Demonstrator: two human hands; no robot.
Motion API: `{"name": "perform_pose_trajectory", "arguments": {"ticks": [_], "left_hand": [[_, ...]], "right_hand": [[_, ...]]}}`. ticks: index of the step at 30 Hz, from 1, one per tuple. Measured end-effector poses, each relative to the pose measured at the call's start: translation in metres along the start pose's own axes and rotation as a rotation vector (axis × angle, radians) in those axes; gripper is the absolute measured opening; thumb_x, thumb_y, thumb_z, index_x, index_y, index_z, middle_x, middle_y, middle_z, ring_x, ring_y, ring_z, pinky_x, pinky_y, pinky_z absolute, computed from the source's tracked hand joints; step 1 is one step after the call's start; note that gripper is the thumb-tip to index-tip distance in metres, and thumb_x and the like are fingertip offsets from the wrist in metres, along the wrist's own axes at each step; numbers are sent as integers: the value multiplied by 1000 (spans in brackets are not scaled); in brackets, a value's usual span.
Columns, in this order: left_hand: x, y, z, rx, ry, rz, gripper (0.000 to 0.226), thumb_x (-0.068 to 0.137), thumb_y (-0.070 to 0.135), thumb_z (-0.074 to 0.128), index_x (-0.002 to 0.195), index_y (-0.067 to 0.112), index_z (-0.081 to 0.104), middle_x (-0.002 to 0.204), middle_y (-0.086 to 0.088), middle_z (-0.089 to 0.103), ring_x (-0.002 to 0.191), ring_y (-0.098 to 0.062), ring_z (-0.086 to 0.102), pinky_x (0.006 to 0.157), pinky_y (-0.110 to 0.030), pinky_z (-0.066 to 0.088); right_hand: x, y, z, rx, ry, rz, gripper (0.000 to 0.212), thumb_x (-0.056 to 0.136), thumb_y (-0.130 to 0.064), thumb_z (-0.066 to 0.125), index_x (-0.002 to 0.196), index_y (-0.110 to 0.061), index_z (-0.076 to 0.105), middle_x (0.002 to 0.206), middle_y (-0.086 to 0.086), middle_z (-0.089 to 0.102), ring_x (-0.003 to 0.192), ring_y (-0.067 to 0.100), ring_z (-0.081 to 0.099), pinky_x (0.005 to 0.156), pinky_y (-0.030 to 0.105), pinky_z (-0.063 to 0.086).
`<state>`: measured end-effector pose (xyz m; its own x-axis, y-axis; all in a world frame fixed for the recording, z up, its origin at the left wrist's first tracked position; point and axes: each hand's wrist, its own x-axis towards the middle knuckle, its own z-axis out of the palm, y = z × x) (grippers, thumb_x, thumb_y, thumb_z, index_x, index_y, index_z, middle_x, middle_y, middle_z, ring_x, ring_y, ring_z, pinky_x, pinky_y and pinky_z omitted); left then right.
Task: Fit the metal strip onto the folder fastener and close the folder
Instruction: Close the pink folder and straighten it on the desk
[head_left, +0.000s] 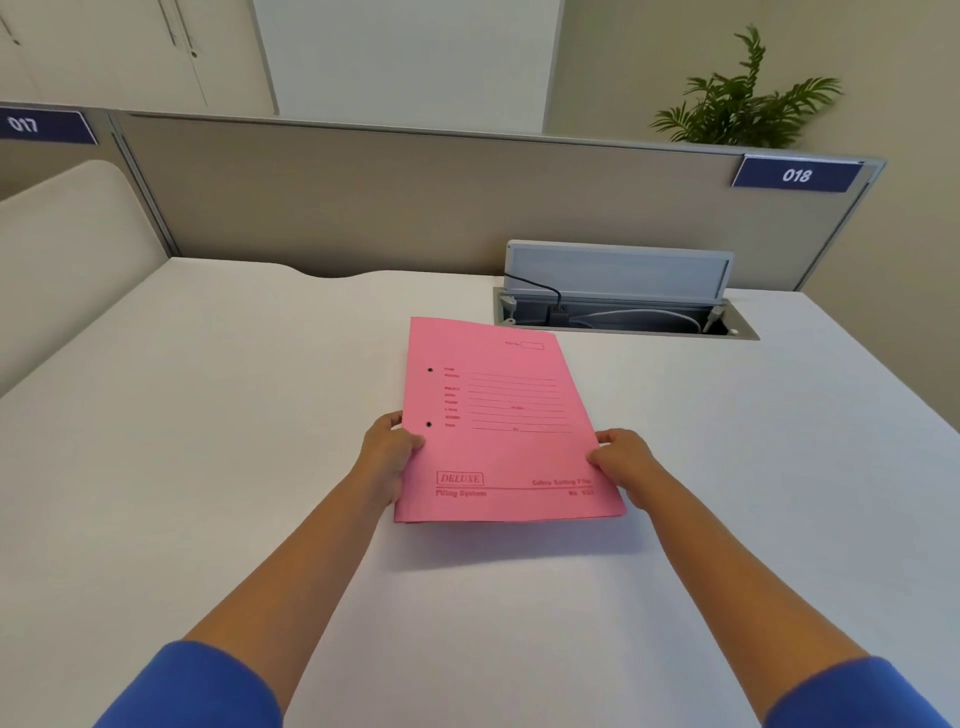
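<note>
An office: numbered desk partition (415, 208) (tags 017, 018), white desk (208, 467) with cable hatch (623, 317).

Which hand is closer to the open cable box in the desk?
Right. The right hand grips the pink folder's right edge, below the cable box. The left hand holds the folder's left edge, farther across from the box.

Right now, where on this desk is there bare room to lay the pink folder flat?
The desk is bare left of the pink folder out to its left edge, and on the near stretch between the forearms. Right of the right hand is bare too. Only the far right is crowded, by the open cable box.
</note>
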<state>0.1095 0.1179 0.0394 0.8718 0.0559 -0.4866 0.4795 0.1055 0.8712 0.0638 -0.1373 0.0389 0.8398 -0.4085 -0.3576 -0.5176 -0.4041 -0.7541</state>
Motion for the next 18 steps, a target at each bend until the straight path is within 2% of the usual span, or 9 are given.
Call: {"name": "perform_pose_trajectory", "arguments": {"ticks": [3,9,12,13,14,15,16,18], "left_hand": [[18,8,-11,49,45,29,40,84,-11,45,120,5,53,115,-21,62,85,-34,60,77,-44,52],[49,14,-23,180,135,105,39,79,-13,49,112,4,60,106,-20,65,80,-33,60,76,-43,55],[58,17,-25,360,215,158,34,79,-11,50,109,0,62,95,-14,64,81,-32,58,70,-33,50],[61,17,-25,422,234,168,28,79,-10,51,101,0,64,89,-11,62,82,-32,58,71,-32,49],[62,18,-25,488,251,171,20,79,-9,51,84,4,64,80,-6,60,82,-33,57,72,-32,47],[65,18,-24,539,269,178,25,78,-9,51,65,11,57,69,-2,55,80,-32,55,72,-32,46],[65,17,-24,584,284,186,35,77,-9,50,55,18,47,62,2,49,76,-31,53,69,-30,44],[67,17,-22,650,291,199,34,77,-8,49,52,16,44,57,1,45,71,-29,50,65,-28,40]], "right_hand": [[12,-17,15,-35,-15,-16,30,80,5,44,99,1,68,105,20,70,93,35,65,83,40,54],[34,-33,37,-107,-8,-18,27,79,3,50,100,4,67,106,21,69,95,34,65,86,41,54],[45,-36,44,-154,-12,-2,16,79,1,54,89,0,65,106,21,69,86,31,62,84,40,54],[48,-36,46,-176,-13,3,12,79,-1,55,86,-2,64,105,21,70,84,30,61,84,40,55],[49,-37,47,-204,-13,13,9,79,-2,56,84,-3,63,105,20,70,83,29,61,85,40,55],[52,-36,49,-227,-7,17,10,79,-3,57,86,-1,65,104,19,70,82,29,62,86,40,56],[53,-36,49,-253,-1,25,13,79,-5,58,88,0,66,102,18,71,82,28,62,85,39,57],[52,-37,51,-300,3,23,9,78,-7,59,85,-3,63,94,15,70,78,27,61,77,35,56]]}}
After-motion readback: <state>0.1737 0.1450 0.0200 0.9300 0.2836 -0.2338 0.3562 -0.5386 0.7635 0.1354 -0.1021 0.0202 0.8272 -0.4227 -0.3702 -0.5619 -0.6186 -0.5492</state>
